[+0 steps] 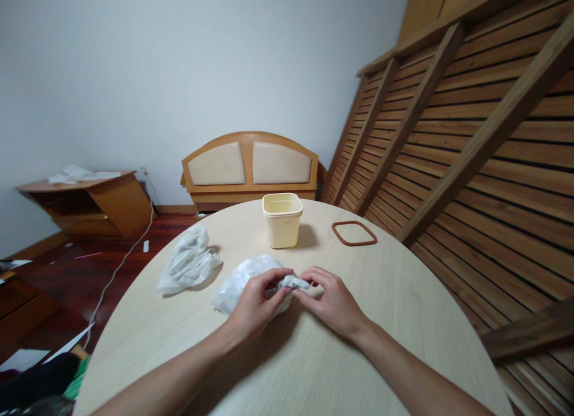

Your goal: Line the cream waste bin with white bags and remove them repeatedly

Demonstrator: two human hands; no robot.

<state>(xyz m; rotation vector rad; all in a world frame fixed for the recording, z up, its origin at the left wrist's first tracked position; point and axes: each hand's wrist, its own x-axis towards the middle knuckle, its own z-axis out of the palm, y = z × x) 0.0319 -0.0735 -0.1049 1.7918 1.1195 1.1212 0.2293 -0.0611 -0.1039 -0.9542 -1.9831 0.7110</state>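
A white plastic bag lies at the middle of the round table, its bunched, twisted end pinched between both hands. My left hand is closed on that end from the left, partly covering the bag. From the right, my right hand grips the tip with thumb and fingers. Another crumpled white bag sits to the left. Beyond the hands stands an open, pale yellow square container. A brown square ring lies flat at the right.
The round table fills the foreground. Wooden slatted frames lean along the right side. Behind the table is a padded headboard. A low cabinet with papers on top stands at the left, near a cable on the floor.
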